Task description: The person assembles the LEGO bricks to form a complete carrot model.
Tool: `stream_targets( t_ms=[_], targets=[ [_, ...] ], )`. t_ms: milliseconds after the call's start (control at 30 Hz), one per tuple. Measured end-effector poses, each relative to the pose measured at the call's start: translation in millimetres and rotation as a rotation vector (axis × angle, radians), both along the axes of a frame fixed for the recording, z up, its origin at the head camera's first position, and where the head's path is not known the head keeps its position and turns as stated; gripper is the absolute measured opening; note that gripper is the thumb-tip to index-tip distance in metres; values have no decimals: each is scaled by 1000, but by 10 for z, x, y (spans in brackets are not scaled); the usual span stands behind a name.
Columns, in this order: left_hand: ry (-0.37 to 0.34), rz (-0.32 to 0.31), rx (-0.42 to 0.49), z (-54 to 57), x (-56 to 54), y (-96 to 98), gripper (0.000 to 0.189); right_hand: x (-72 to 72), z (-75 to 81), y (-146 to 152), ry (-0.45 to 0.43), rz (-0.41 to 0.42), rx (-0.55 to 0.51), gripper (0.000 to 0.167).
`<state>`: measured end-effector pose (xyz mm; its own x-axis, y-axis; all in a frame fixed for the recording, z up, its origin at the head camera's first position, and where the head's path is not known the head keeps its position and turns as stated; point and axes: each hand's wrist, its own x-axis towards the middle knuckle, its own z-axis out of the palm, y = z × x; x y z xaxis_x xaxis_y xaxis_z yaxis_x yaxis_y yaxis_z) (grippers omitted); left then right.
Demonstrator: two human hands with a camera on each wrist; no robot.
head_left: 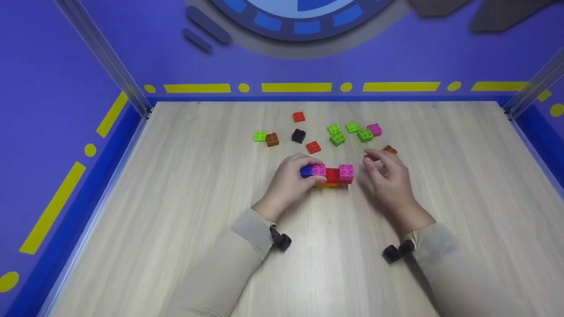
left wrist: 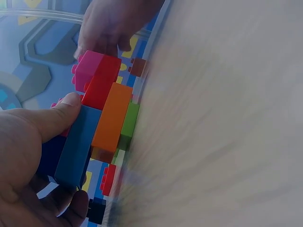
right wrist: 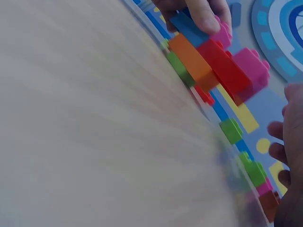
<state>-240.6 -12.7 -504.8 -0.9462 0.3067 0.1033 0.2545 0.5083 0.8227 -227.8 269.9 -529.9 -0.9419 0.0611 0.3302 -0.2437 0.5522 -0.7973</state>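
Observation:
My left hand (head_left: 288, 180) grips the left end of a built block of toy bricks (head_left: 332, 176), thumb across its near side. Blue, red and orange bricks (left wrist: 112, 118) make up its stepped body. Two pink bricks stand on top, one by the left thumb and one pink brick (right wrist: 251, 68) at the right end. A green brick (left wrist: 129, 125) shows beneath the orange one. My right hand (head_left: 392, 182) is just right of the block with nothing in its loosely bent fingers. Close beyond those fingers lies a brown brick (head_left: 390, 149), partly hidden by the hand.
Loose bricks lie across the back of the wooden table (head_left: 198, 185): red bricks (head_left: 313, 147), a black brick (head_left: 298, 135), a brown brick (head_left: 272, 139), several green bricks (head_left: 337, 138) and a pink brick (head_left: 374, 129). Blue panels (head_left: 299, 70) wall the table's back and sides.

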Motion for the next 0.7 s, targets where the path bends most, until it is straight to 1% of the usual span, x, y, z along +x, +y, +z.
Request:
stream_targets(
  t_ms=[133,200,267,367,467,567,700],
  targets=[
    [-8,-2,3,10,4,-4,40,-108,18,166,46,-151,-13,32],
    [-12,-4,6,14,3,-7,40,-147,21,253,50,-205,-15,32],
    [-13,-7,9,20,1,-7,40,-175,22,327,30,-245,-10,34],
    [-9,-9,11,29,-6,-8,40,-198,20,396,-23,-265,8,37],
    [-6,-9,8,31,-14,-5,41,-211,10,429,-76,-255,35,40],
    [-7,-4,3,24,-14,-2,41,-215,2,441,-106,-248,88,41],
    [-18,6,3,5,-2,1,40,-209,-3,440,-133,-258,167,36]
  ],
)
